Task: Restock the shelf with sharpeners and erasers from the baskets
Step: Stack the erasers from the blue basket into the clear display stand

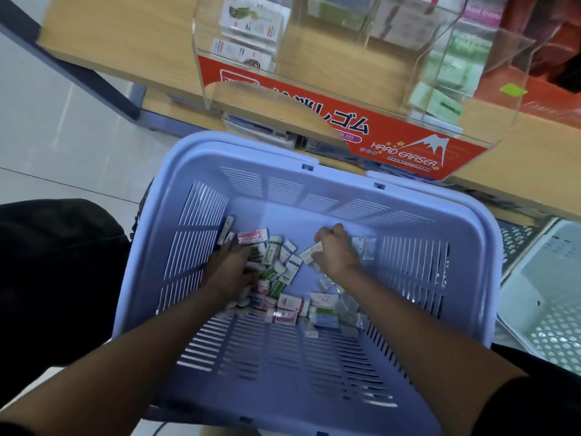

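At centre and down to 6 o'clock: lavender basket [239, 149] with slotted walls, filling most of the view. Beyond it, from 10 round to 3 o'clock: wooden shelf [125, 36] in tiers, standing over pale floor [63, 136].

On the shelf at 12 to 1 o'clock: clear display bin [490, 58] split into compartments, partly stocked with white packets toward 11 and green ones toward 1. Across its front, a red label [405, 152]: reads "HARD ERASER" beside a white mountain drawing, with large black "ゴム" above; smaller print too blurred to read.

At 9 o'clock, just beside the basket: dark bag [63, 262]. At 3 o'clock: white perforated basket [540, 294].

Inside the lavender basket, both hands reaching down from 6 o'clock. Left hand [229, 272] palm-down on the heap, fingers buried among the packets; cannot tell whether anything is gripped. Right hand [336, 253] curled, pinching one white packet [311, 251] at its fingertips, lifted just above the rest.

On the basket floor, around and between the hands: loose erasers [289, 302] in white, green and pink sleeves, wording blurred.

At 2 o'clock on the shelf: small yellow-green tag [514, 89].
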Demonstrator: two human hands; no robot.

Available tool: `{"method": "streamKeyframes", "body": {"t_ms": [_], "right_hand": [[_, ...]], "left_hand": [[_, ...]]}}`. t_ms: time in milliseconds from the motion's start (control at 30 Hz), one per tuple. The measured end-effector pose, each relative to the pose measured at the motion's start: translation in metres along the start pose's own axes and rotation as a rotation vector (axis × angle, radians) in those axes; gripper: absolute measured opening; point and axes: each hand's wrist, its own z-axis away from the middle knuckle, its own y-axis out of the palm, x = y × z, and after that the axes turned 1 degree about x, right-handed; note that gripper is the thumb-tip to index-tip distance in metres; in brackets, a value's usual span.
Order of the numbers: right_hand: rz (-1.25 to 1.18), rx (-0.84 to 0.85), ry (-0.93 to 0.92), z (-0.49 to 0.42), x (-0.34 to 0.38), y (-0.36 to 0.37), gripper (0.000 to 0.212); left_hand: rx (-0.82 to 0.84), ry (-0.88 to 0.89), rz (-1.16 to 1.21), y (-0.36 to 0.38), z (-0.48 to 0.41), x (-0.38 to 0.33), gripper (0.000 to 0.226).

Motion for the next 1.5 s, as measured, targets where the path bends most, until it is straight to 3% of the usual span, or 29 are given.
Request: {"method": "streamKeyframes", "body": {"t_ms": [133, 233, 367, 467, 600, 700, 867, 1067, 1200, 1500], "right_hand": [[0.028, 0.007, -0.070, 0.008, -0.001, -0.006, 0.022], [-0.305, 0.013, -0.013, 0.026, 0.005, -0.011, 0.024], [-0.916, 0.061, -0.075, 0.058, 0.020, -0.030, 0.026], [-1.016, 0.065, -0.186, 0.082, 0.033, -0.049, 0.024], [-1.235, 0.078, -0.202, 0.113, 0.051, -0.072, 0.011], [-1.345, 0.069, -0.230, 0.135, 0.064, -0.090, 0.014], [-1.319, -0.077, -0.347, 0.177, 0.085, -0.118, 0.015], [-1.250, -0.178, -0.474, 0.217, 0.103, -0.142, 0.015], [-1.229, -0.153, -0.558, 0.235, 0.105, -0.147, 0.029], [-1.255, -0.218, -0.477, 0.239, 0.099, -0.142, 0.011]], "left_hand": [[0.035, -0.111, 0.424, 0.000, 0.004, 0.000, 0.023], [0.062, -0.173, 0.765, -0.013, 0.016, -0.021, 0.031], [0.042, -0.275, 1.039, -0.029, 0.030, -0.047, 0.021], [0.131, -0.285, 1.217, -0.044, 0.040, -0.068, 0.015], [0.204, -0.201, 1.333, -0.078, 0.061, -0.092, 0.029], [0.254, -0.110, 1.327, -0.105, 0.083, -0.102, 0.028], [0.315, 0.044, 1.246, -0.147, 0.117, -0.113, 0.027], [0.233, 0.323, 0.915, -0.176, 0.155, -0.127, 0.021], [0.194, 0.387, 0.899, -0.183, 0.165, -0.128, 0.028], [0.207, 0.456, 0.968, -0.185, 0.168, -0.120, 0.054]]}}
